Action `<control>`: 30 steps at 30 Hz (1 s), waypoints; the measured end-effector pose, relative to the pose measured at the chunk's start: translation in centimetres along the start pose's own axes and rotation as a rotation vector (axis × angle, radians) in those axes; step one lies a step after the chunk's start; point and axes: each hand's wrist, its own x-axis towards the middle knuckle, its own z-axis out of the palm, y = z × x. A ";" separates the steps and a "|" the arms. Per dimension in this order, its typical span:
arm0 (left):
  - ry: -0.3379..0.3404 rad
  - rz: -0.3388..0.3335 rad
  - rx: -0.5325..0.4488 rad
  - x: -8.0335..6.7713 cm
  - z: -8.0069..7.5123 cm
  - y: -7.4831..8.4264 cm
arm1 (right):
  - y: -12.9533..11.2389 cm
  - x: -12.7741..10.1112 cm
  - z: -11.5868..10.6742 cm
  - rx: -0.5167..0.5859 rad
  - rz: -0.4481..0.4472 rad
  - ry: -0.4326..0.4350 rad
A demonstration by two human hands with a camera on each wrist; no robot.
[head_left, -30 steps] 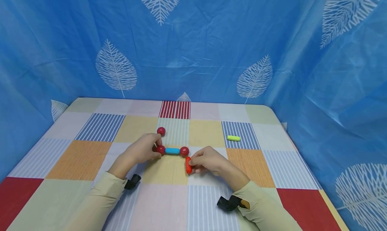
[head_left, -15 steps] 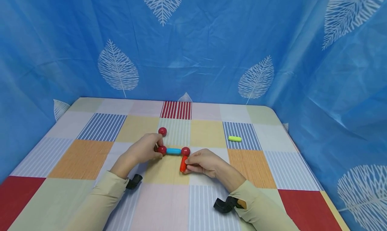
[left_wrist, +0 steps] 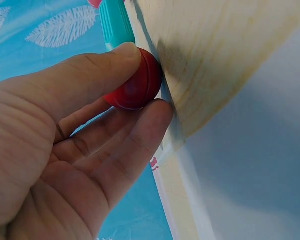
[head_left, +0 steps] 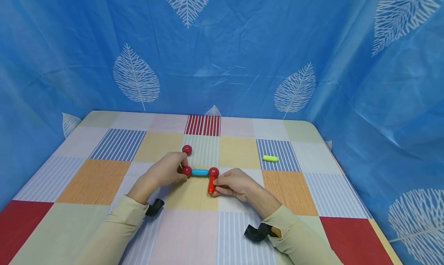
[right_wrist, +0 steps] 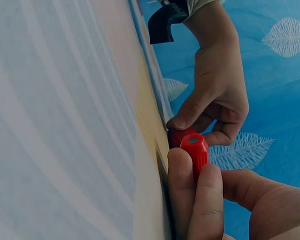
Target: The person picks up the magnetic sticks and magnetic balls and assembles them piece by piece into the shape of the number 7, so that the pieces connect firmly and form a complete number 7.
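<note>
My left hand pinches a dark red ball between thumb and fingers, low over the table. A blue ribbed rod runs rightward from that ball to a second red ball. With thumb and fingertips my right hand holds a red rod. Its far end meets the second ball, so it points toward me, roughly square to the blue rod. In the right wrist view the red rod's near end shows a small grey disc.
Behind the left hand lies a loose red ball. A yellow-green rod rests farther back on the right. The table wears a patchwork cloth, and a blue leaf-print curtain hangs around its back and sides.
My right hand has brought the red rod leftward and up against the second red ball, turning it slightly. The left hand keeps its pinch on the first ball.
</note>
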 end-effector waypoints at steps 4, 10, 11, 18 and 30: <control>0.000 -0.003 0.007 0.0 0.0 0.1 | 0.1 0.0 0.0 -0.002 -0.005 -0.002; -0.003 0.002 0.013 0.0 0.0 0.2 | 0.2 0.1 -0.2 -0.039 -0.006 -0.014; -0.003 0.003 0.013 0.0 -0.1 0.3 | 0.2 0.1 -0.2 -0.050 -0.008 -0.010; -0.009 0.008 0.010 0.0 -0.1 0.3 | -0.6 -0.3 -1.0 -0.126 -0.044 0.040; -0.002 0.010 0.033 -0.1 -0.2 0.4 | -4.4 -2.3 -6.0 -0.582 -0.343 0.268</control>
